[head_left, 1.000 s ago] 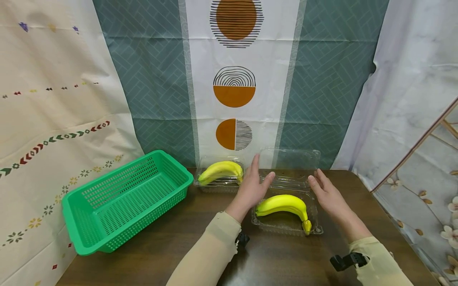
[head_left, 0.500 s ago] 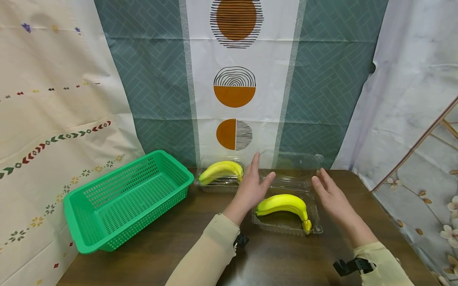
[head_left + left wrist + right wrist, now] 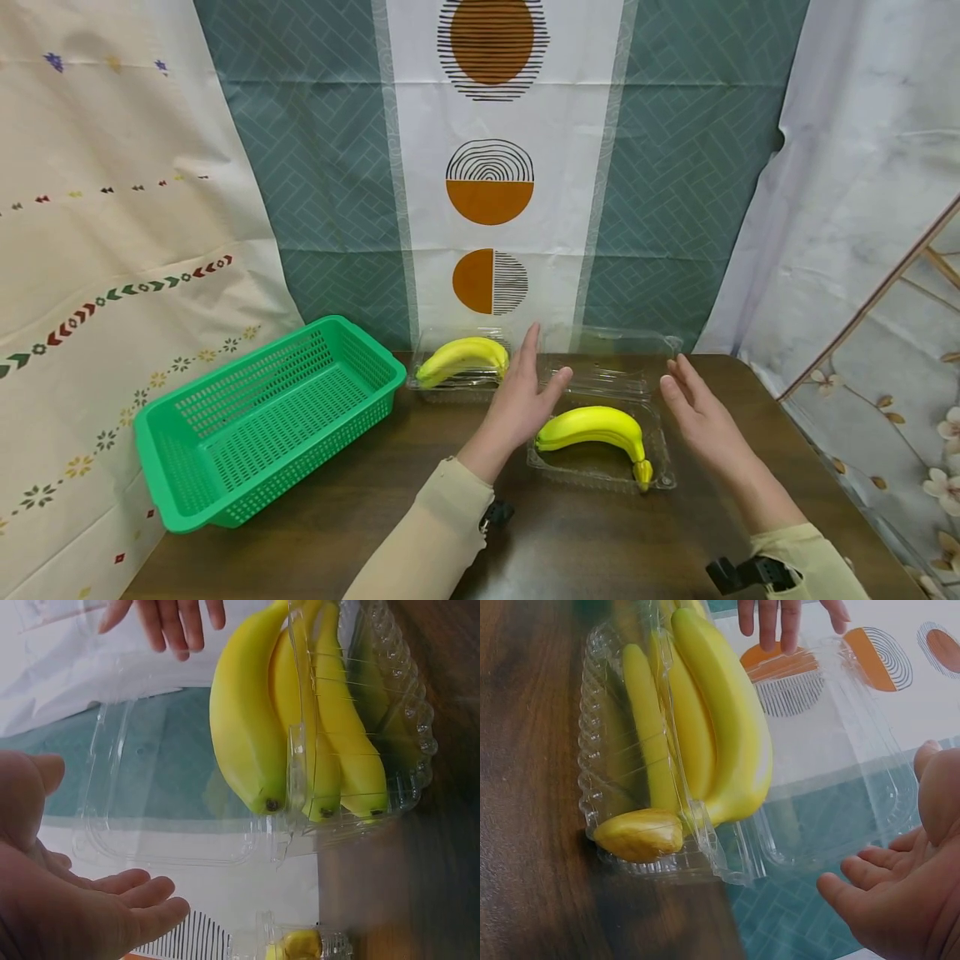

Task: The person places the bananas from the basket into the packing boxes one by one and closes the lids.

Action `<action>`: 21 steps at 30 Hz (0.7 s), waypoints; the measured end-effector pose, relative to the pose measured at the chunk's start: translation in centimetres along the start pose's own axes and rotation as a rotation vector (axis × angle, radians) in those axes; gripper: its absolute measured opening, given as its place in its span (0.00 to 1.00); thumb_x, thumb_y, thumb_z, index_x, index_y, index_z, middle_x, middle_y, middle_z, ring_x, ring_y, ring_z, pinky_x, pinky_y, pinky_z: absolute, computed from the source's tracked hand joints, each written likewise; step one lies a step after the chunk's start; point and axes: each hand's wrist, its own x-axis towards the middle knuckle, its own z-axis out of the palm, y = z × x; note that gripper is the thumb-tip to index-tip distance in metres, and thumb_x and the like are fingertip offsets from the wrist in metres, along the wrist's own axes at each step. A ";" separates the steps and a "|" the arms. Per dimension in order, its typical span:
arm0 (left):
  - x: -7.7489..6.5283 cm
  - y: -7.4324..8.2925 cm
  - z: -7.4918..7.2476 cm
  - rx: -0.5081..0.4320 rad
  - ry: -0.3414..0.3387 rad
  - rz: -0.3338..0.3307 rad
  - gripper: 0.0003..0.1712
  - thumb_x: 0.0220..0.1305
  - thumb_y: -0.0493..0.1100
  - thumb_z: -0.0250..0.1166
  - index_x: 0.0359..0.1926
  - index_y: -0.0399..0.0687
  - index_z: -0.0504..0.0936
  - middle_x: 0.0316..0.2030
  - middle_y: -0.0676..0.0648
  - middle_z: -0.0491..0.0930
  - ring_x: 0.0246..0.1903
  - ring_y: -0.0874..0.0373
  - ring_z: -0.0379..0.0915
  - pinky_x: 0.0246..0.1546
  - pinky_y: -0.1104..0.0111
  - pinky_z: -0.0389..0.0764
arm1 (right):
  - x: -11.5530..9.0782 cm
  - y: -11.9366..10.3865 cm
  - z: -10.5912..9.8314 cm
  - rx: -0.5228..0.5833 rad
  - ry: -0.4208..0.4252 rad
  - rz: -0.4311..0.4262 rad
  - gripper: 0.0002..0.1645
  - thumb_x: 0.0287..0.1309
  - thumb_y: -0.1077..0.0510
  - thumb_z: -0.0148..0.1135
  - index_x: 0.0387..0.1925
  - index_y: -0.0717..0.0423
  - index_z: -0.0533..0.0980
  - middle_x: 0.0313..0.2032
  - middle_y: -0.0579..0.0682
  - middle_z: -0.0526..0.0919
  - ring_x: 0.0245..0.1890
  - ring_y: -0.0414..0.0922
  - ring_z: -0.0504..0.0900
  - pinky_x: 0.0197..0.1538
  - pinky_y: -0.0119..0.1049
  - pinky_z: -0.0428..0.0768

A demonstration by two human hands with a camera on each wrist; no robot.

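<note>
A bunch of yellow bananas (image 3: 594, 427) lies in the base of a clear plastic clamshell box (image 3: 581, 481) on the table. The box's lid (image 3: 618, 343) leans up at the back, hinged to the base. My left hand (image 3: 517, 402) hovers at the left of the box, fingers straight and thumb spread, holding nothing. Across from it, my right hand (image 3: 707, 423) is held off the right side, palm inward and fingers extended. Both wrist views show the bananas (image 3: 251, 712) between the hands, stem end (image 3: 641, 834) near the base's right corner.
Behind my left hand stands another clear box with bananas (image 3: 463, 358). A green perforated plastic basket (image 3: 262, 475) sits at the left of the brown table (image 3: 585, 550). Hanging cloths (image 3: 322, 183) border the table at the back and sides.
My right hand has drifted right and slightly toward me, away from the box. The left hand has shifted a little left. The raised lid has tipped a bit lower; the bananas stay put.
</note>
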 end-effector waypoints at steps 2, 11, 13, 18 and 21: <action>-0.2 0.0 -0.1 -0.002 -0.003 -0.003 0.52 0.83 0.65 0.61 0.91 0.71 0.38 0.87 0.43 0.53 0.83 0.39 0.55 0.77 0.36 0.63 | -0.2 -0.1 0.0 -0.001 0.005 0.000 0.52 0.89 0.36 0.44 0.90 0.56 0.32 0.87 0.66 0.46 0.84 0.71 0.52 0.76 0.75 0.57; -1.1 -0.2 -0.7 0.008 -0.019 0.009 0.51 0.83 0.65 0.61 0.91 0.67 0.41 0.88 0.46 0.51 0.84 0.40 0.53 0.78 0.37 0.61 | -1.1 0.0 0.4 -0.005 0.030 -0.019 0.50 0.90 0.39 0.44 0.90 0.61 0.36 0.86 0.68 0.50 0.83 0.72 0.55 0.75 0.74 0.60; -1.4 -0.3 -0.9 0.009 -0.023 0.012 0.51 0.83 0.65 0.61 0.91 0.66 0.42 0.88 0.46 0.51 0.84 0.41 0.53 0.78 0.37 0.61 | -1.4 0.0 0.5 -0.008 0.032 -0.025 0.48 0.90 0.41 0.44 0.89 0.62 0.38 0.85 0.69 0.51 0.82 0.72 0.56 0.75 0.74 0.60; -2.2 -0.6 -1.2 0.006 -0.032 0.026 0.50 0.83 0.66 0.60 0.91 0.63 0.45 0.88 0.50 0.51 0.85 0.44 0.52 0.79 0.38 0.60 | -2.1 0.1 0.5 -0.021 0.041 -0.023 0.46 0.90 0.41 0.44 0.89 0.65 0.42 0.84 0.70 0.54 0.82 0.72 0.57 0.75 0.74 0.61; -2.7 -0.8 -1.3 0.003 -0.033 0.022 0.49 0.83 0.66 0.60 0.91 0.64 0.47 0.88 0.52 0.53 0.84 0.45 0.54 0.79 0.39 0.61 | -2.5 0.0 0.6 -0.025 0.042 -0.016 0.46 0.91 0.41 0.43 0.88 0.66 0.44 0.84 0.71 0.55 0.81 0.74 0.57 0.75 0.75 0.60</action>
